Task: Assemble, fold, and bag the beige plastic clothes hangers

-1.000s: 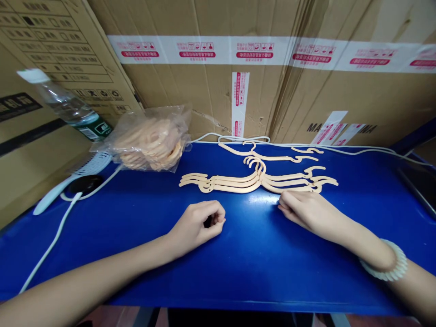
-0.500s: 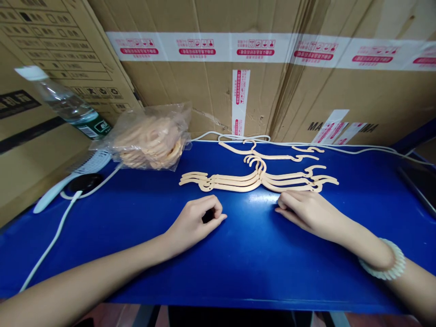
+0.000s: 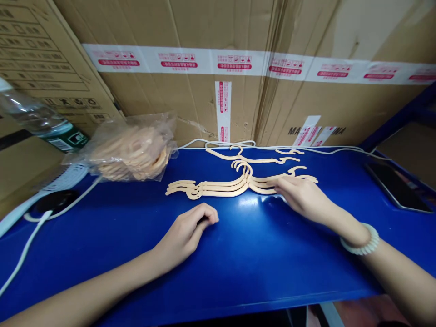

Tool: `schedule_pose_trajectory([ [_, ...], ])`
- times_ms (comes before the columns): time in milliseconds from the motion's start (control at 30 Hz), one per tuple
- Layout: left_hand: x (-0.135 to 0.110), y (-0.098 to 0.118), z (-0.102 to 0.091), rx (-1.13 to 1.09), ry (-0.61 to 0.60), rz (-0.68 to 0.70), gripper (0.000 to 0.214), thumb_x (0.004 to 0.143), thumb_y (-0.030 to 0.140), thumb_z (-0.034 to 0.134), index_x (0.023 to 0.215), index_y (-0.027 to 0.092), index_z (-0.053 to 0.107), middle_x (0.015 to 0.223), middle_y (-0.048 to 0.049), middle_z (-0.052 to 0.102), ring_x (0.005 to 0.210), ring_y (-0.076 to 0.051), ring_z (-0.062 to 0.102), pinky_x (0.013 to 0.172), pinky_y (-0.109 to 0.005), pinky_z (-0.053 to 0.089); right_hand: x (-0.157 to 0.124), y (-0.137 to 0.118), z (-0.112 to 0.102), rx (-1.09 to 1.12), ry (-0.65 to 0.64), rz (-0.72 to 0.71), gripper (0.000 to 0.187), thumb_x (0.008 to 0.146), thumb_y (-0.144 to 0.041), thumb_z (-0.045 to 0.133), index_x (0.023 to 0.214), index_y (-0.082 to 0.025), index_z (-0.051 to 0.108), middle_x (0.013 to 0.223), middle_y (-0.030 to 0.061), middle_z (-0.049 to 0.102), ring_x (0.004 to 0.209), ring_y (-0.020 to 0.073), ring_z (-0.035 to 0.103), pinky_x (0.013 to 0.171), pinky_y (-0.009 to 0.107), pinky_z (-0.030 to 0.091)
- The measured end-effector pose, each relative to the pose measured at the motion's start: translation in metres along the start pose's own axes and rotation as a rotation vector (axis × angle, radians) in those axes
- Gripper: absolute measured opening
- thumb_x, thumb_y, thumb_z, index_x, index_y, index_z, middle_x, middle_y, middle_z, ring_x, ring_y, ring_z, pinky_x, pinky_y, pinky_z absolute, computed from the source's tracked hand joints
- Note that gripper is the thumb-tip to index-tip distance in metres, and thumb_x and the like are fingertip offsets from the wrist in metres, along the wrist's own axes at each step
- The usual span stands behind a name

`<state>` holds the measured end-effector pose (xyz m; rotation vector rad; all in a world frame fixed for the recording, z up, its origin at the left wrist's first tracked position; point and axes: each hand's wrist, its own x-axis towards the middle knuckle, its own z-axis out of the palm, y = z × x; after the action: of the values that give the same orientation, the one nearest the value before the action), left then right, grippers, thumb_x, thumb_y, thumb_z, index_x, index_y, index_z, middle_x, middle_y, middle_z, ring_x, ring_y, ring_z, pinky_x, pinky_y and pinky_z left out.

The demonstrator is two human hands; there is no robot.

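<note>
Because the hangers (image 3: 221, 194) overlap on the counter (image 3: 238, 259), a nudge from the right hand (image 3: 304, 197), over their right side in the head view, could skew them; whether it grips any, I cannot tell. The left hand (image 3: 187, 229) is loosely closed nearby, palm hidden. The bottle (image 3: 37, 116) is cut off.

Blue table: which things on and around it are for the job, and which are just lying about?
Probably for the job:
hangers, nearest the right hand
bag of similar-coloured pieces

Probably just lying about:
bottle
slotted paddle
black disc
phone
</note>
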<state>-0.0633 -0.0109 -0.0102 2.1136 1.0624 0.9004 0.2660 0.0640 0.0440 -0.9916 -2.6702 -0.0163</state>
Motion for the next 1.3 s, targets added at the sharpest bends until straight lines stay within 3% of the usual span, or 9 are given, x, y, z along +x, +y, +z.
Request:
schedule_pose_trajectory([
  [133, 0.002, 0.001, 0.001, 0.036, 0.017, 0.061, 0.022, 0.096, 0.010, 0.046, 0.113, 0.023, 0.051, 0.126, -0.0093, 0.062, 0.111, -0.020, 0.061, 0.091, -0.036, 0.052, -0.003, 0.039, -0.006, -0.113, 0.131, 0.165, 0.028, 0.101, -0.023, 0.042, 0.122, -0.017, 0.060, 0.104, 0.0119, 0.072, 0.095, 0.0239, 0.068, 0.078, 0.034, 0.053],
  [233, 0.002, 0.003, 0.001, 0.057, 0.027, 0.062, 0.024, 0.096, 0.011, 0.048, 0.115, 0.024, 0.053, 0.127, -0.0087, 0.061, 0.109, -0.019, 0.062, 0.089, -0.035, 0.054, -0.004, 0.072, -0.008, -0.188, 0.163, 0.307, 0.029, 0.099, -0.025, 0.045, 0.120, -0.016, 0.063, 0.108, 0.0135, 0.072, 0.097, 0.0260, 0.068, 0.080, 0.035, 0.053],
  [400, 0.002, 0.004, 0.001, 0.078, 0.040, 0.077, 0.021, 0.095, 0.013, 0.049, 0.113, 0.023, 0.055, 0.128, -0.0095, 0.062, 0.111, -0.021, 0.061, 0.087, -0.035, 0.054, 0.000, 0.115, -0.011, -0.253, 0.086, 0.550, 0.032, 0.096, -0.020, 0.049, 0.123, -0.011, 0.064, 0.111, 0.0158, 0.072, 0.103, 0.0286, 0.067, 0.084, 0.036, 0.051],
  [667, 0.001, 0.004, 0.001, 0.079, 0.032, 0.085, 0.019, 0.096, 0.014, 0.050, 0.112, 0.023, 0.056, 0.130, -0.0108, 0.060, 0.114, -0.022, 0.060, 0.089, -0.036, 0.054, 0.007, 0.165, -0.006, -0.212, 0.008, 0.616, 0.030, 0.089, -0.009, 0.056, 0.115, -0.004, 0.070, 0.111, 0.0201, 0.073, 0.100, 0.0282, 0.068, 0.086, 0.033, 0.048],
  [1000, 0.000, 0.003, 0.001, 0.057, 0.004, 0.063, 0.021, 0.098, 0.014, 0.045, 0.112, 0.024, 0.056, 0.132, -0.0108, 0.059, 0.114, -0.022, 0.059, 0.091, -0.036, 0.052, 0.007, 0.180, -0.001, -0.177, 0.037, 0.546, 0.021, 0.083, -0.010, 0.062, 0.098, -0.011, 0.077, 0.093, 0.0135, 0.077, 0.086, 0.0253, 0.071, 0.076, 0.030, 0.051],
  [1167, 0.001, 0.003, 0.002, 0.039, 0.037, 0.061, 0.019, 0.096, 0.014, 0.049, 0.110, 0.023, 0.057, 0.130, -0.0101, 0.061, 0.111, -0.022, 0.061, 0.089, -0.035, 0.052, 0.012, 0.173, -0.028, -0.173, 0.134, 0.450, 0.022, 0.086, -0.015, 0.055, 0.090, -0.014, 0.077, 0.096, 0.0134, 0.077, 0.091, 0.0285, 0.070, 0.082, 0.036, 0.052],
  [1300, 0.003, 0.003, 0.002, -0.009, 0.093, 0.048, 0.018, 0.094, 0.013, 0.051, 0.108, 0.023, 0.058, 0.124, -0.0084, 0.064, 0.108, -0.021, 0.063, 0.089, -0.034, 0.051, 0.023, 0.145, -0.049, -0.127, 0.268, 0.368, 0.024, 0.090, -0.023, 0.053, 0.093, -0.017, 0.076, 0.100, 0.0110, 0.075, 0.091, 0.0263, 0.069, 0.087, 0.039, 0.052],
])
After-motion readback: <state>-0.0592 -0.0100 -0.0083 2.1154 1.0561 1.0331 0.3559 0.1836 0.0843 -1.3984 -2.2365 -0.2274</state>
